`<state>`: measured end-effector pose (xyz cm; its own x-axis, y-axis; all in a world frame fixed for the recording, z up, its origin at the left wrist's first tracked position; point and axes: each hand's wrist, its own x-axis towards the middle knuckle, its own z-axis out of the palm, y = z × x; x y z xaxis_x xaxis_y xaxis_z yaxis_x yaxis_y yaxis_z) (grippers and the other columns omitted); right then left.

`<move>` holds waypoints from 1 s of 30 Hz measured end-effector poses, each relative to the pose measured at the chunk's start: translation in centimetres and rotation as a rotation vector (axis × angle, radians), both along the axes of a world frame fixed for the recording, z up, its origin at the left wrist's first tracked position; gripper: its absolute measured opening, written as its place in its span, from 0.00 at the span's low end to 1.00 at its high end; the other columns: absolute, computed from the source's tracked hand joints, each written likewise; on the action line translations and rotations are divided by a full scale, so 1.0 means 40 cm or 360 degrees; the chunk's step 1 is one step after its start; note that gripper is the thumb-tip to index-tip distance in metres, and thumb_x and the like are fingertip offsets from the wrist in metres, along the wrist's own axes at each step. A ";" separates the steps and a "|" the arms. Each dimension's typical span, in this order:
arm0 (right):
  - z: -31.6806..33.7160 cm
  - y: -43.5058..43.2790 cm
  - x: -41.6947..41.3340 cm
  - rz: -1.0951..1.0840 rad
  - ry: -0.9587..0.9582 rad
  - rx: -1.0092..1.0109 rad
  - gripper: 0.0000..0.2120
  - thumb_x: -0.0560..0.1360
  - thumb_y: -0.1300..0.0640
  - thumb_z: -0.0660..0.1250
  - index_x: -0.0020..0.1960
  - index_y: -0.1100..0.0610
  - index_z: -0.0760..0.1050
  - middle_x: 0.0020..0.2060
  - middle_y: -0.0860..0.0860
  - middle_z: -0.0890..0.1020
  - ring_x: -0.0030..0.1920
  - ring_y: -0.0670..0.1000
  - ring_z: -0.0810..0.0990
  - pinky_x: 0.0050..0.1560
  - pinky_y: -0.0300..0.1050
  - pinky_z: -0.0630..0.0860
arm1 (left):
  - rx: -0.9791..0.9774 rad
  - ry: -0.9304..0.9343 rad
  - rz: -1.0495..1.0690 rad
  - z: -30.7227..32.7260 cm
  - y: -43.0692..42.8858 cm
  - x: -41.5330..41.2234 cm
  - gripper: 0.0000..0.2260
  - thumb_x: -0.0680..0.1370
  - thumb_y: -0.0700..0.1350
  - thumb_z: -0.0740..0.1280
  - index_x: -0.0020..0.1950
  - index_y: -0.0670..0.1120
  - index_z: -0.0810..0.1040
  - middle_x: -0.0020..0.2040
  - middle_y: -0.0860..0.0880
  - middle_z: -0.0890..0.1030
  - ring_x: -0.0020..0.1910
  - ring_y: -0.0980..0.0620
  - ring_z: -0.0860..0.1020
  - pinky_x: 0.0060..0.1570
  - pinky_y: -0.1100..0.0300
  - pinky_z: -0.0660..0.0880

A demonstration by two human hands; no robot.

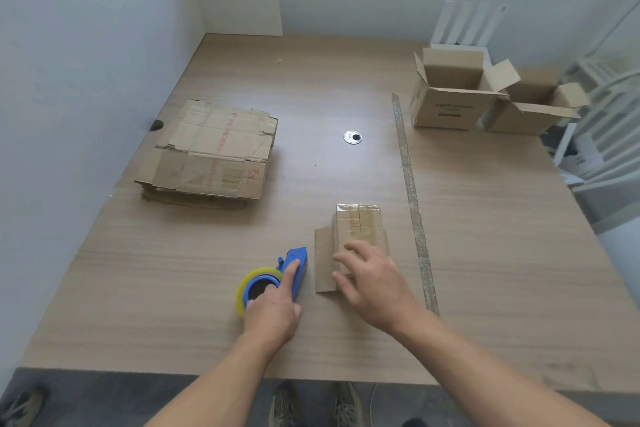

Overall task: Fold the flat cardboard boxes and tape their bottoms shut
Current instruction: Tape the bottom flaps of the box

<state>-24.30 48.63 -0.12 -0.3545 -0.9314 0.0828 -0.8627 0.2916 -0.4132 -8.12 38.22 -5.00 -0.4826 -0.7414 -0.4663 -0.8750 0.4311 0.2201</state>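
My left hand (273,305) grips a blue tape dispenser (296,265) that carries a yellow-edged roll of clear tape (254,284) and rests on the table. Right beside it stands a small folded cardboard box (358,229), bottom up, with shiny tape across its seam and one flap (323,260) lying out to the left. My right hand (372,279) lies on the near part of that box with its fingers spread. A stack of flat cardboard boxes (211,149) sits at the left of the wooden table (207,305).
Two folded boxes with open top flaps (448,97) (530,111) stand at the back right. A long strip of tape (412,191) runs along the table. A round metal grommet (352,137) sits mid-table. White partitions close the left and back. Shoes show below the near edge.
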 end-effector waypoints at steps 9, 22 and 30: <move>0.010 -0.029 0.066 -0.0248 -0.0338 0.0044 0.15 0.77 0.52 0.63 0.62 0.49 0.77 0.64 0.49 0.74 0.60 0.55 0.74 0.58 0.56 0.72 | 0.0059 0.0121 -0.0012 -0.009 -0.031 0.023 0.29 0.82 0.51 0.57 0.77 0.61 0.43 0.55 0.45 0.76 0.48 0.46 0.77 0.54 0.49 0.75; 0.031 -0.031 0.062 -0.0435 -0.0520 -0.0117 0.14 0.78 0.57 0.66 0.64 0.53 0.78 0.64 0.48 0.74 0.65 0.49 0.73 0.65 0.39 0.67 | -0.0052 0.0725 -0.0321 0.099 -0.158 0.112 0.30 0.79 0.51 0.65 0.77 0.64 0.56 0.57 0.56 0.76 0.51 0.53 0.74 0.51 0.59 0.73; 0.108 -0.065 0.074 -0.0460 -0.1195 -0.0229 0.14 0.79 0.48 0.65 0.61 0.32 0.76 0.52 0.41 0.83 0.54 0.42 0.81 0.60 0.49 0.77 | -0.0397 0.1045 -0.0885 0.190 -0.228 0.176 0.31 0.77 0.55 0.62 0.76 0.68 0.52 0.49 0.51 0.80 0.37 0.46 0.76 0.31 0.52 0.75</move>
